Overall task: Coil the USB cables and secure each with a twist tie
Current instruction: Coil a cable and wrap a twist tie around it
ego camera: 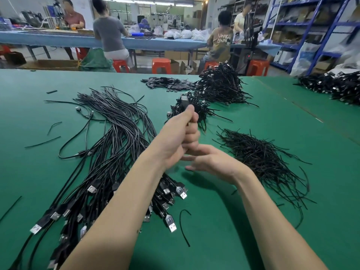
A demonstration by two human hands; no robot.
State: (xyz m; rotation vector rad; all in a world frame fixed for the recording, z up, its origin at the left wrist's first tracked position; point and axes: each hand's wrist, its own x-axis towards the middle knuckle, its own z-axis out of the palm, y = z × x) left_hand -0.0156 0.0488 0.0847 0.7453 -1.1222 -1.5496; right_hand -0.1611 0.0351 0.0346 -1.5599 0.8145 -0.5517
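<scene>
My left hand is raised over the green table, its fingers curled round a black USB cable whose plug sticks up above the thumb. My right hand lies just below it, fingers stretched out toward the left fist and touching it. A big bundle of loose uncoiled USB cables lies to the left, plugs toward me. A heap of black twist ties lies to the right. A small pile of coiled cables lies behind my hands.
A larger heap of coiled cables and a scatter of small black pieces sit farther back. Another cable heap lies far right. Stray ties lie about. People work at a blue bench beyond.
</scene>
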